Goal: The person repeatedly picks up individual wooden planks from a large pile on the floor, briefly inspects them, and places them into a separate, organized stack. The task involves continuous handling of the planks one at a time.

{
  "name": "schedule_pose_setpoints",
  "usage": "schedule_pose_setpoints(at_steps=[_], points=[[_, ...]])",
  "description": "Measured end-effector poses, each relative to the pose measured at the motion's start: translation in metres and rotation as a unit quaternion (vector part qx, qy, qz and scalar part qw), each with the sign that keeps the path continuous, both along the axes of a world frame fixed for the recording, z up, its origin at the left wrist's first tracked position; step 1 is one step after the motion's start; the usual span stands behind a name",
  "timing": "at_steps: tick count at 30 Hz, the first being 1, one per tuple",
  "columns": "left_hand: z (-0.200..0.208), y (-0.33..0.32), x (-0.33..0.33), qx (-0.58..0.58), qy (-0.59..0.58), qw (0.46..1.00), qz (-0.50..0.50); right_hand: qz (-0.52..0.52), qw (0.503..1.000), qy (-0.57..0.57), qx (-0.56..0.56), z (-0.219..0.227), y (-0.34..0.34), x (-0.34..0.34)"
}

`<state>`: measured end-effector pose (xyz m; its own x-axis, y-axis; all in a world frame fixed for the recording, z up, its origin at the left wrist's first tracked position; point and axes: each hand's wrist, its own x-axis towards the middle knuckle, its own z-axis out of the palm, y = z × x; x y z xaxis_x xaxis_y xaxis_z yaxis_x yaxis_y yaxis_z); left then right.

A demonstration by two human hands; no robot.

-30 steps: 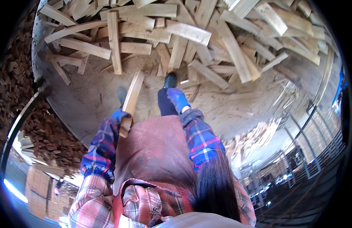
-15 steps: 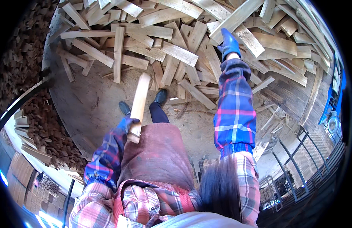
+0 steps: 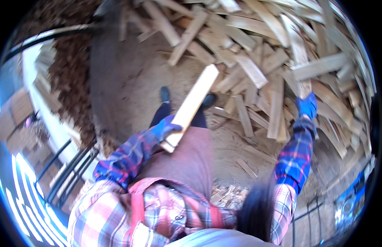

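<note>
My left hand (image 3: 164, 128), in a blue glove, is closed around a pale wooden slat (image 3: 196, 99) near its lower end. This slat slants up and to the right over my apron; a step at its lower end may be a second piece beneath. My right arm is stretched out to the right. At its end, my blue-gloved right hand (image 3: 307, 106) is closed on the near end of a long wooden plank (image 3: 297, 43). That plank points away over the heap, and another slat (image 3: 320, 66) crosses it. Motion blurs some edges.
A loose heap of wooden slats (image 3: 240, 68) spreads across the far and right side. Stacked wood with brown ends (image 3: 71, 90) stands at the left, near black metal bars (image 3: 69, 173). Wood scraps (image 3: 230, 195) lie on the floor beside my apron (image 3: 186, 154).
My right hand has gone from reaching over the heap with fingers extended to gripping a plank. The left hand still holds its slat, now tilted further right. The whole view has turned.
</note>
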<state>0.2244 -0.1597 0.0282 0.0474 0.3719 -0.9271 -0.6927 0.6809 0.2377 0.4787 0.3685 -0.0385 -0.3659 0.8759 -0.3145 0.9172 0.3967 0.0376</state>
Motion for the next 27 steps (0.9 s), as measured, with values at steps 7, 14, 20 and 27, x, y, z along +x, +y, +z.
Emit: schedule_pose_setpoints(at_steps=[7, 14, 20, 27], points=[[0.057, -0.078, -0.033, -0.127, -0.034, 0.961, 0.242, -0.233, 0.899, 0.278, -0.246, -0.027, -0.165, -0.002], [0.127, -0.206, -0.095, -0.1, 0.254, 0.853, 0.445, -0.453, 0.632, 0.323, -0.54, 0.058, -0.365, -0.008], [0.232, -0.309, -0.27, -0.079, 0.496, 0.684, 0.529, -0.458, 0.542, 0.304, -0.636, 0.055, -0.46, -0.055], [0.235, -0.344, -0.356, 0.11, 0.749, 0.607, 0.242, -0.255, 0.507, 0.275, -0.776, 0.235, -0.528, -0.294]])
